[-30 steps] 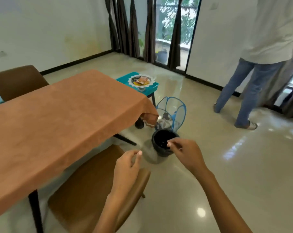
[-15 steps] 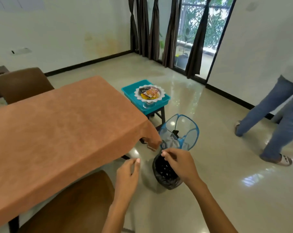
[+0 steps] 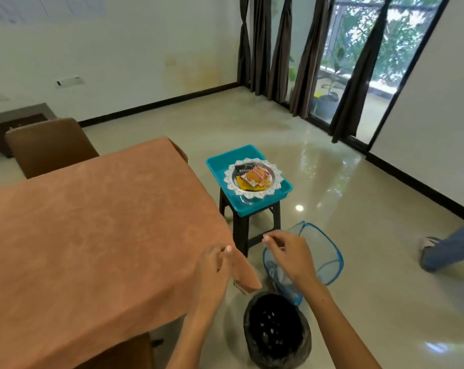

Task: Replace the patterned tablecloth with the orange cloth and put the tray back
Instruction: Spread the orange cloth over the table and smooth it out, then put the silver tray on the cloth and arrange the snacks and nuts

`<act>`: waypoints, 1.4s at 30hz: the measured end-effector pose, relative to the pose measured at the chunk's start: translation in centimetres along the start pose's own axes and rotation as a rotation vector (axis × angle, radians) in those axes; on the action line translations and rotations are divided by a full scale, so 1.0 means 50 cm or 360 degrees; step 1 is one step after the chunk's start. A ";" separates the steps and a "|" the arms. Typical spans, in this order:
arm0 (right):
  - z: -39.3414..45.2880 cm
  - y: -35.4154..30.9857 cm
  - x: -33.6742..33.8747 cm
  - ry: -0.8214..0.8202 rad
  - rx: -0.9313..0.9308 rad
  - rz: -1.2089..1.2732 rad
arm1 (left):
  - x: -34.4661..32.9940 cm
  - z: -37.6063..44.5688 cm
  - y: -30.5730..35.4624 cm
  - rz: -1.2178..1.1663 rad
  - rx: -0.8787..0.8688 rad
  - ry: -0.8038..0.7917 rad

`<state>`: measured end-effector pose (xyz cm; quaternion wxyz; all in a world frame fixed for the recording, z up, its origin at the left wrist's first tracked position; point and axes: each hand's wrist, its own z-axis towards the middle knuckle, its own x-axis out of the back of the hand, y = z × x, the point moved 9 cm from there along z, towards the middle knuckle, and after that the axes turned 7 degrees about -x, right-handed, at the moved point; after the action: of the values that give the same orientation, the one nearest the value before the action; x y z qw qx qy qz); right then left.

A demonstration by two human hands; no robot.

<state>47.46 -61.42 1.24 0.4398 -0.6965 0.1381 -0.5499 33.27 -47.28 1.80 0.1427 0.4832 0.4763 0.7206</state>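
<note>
The orange cloth (image 3: 98,235) lies spread over the bench, covering its whole top, with its near right corner hanging down over the edge in a pointed fold. The left hand (image 3: 212,270) hovers at that corner, its fingers (image 3: 227,249) loosely curled and close together beside the hanging fold; whether they touch or pinch the fabric cannot be told from this view. The right hand (image 3: 289,255) hangs in the air over the floor, just right of the corner, its fingers narrow with thumb and forefinger drawn near each other, holding nothing that can be seen. The teal tray (image 3: 217,169) sits on a black stool (image 3: 241,233) just beyond the bench's right end, apart from the cloth, and carries a silver plate (image 3: 276,174) with a scalloped rim and some snack packets on it. On the floor below the hands stands a black bin (image 3: 276,334) with a dark liner, and touching it behind is a blue mesh basket (image 3: 324,257). A brown chair (image 3: 50,147) stands at the far side of the bench. At the right edge, another person's leg (image 3: 449,249) in jeans is visible.
</note>
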 end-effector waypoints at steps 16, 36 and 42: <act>0.521 0.124 -0.054 0.0274 -0.0124 0.0049 | -0.172 0.569 -0.073 0.0109 -0.0070 -0.0023; 0.942 0.468 -0.306 0.0322 -0.1036 -0.0193 | -0.362 1.124 -0.587 0.0158 0.0690 -0.0280; 0.943 0.491 -0.285 0.0485 -0.1201 -0.0070 | -0.345 1.123 -0.598 -0.0067 0.0758 -0.0013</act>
<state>91.39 -44.15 -27.08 0.1160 -0.7223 0.3788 -0.5669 80.87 -12.87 -28.04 0.0418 0.4960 0.6423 0.5829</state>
